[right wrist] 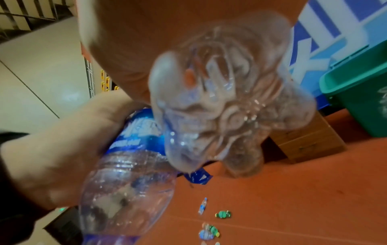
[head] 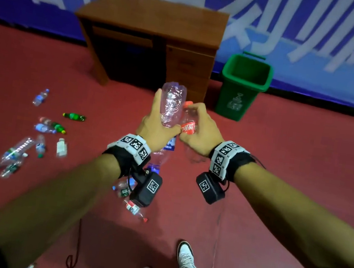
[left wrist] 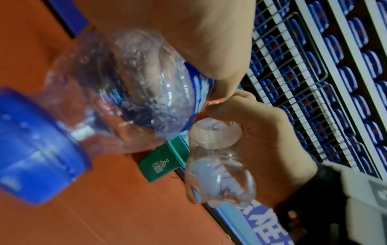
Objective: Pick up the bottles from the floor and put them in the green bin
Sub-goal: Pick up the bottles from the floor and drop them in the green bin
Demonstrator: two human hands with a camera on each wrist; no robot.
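Observation:
My left hand [head: 158, 124] grips a large clear bottle [head: 173, 101] with a blue label, base up and blue cap [left wrist: 35, 149] pointing down past the wrist. My right hand [head: 198, 123] holds a small clear cola bottle [head: 187, 125] with a red label and red cap, cap upward. The two bottles touch at chest height above the red floor. The green bin [head: 244, 84] stands open and upright ahead to the right, by the wall. In the right wrist view the small bottle's base [right wrist: 226, 116] fills the middle, with the large bottle [right wrist: 130, 182] beside it.
A brown wooden desk [head: 149, 38] stands against the blue wall, left of the bin. Several loose bottles [head: 40, 136] lie scattered on the floor at left, and a few more [head: 135, 208] lie under my left wrist. My white shoes [head: 186, 259] and a thin red cable [head: 76, 245] are near the bottom.

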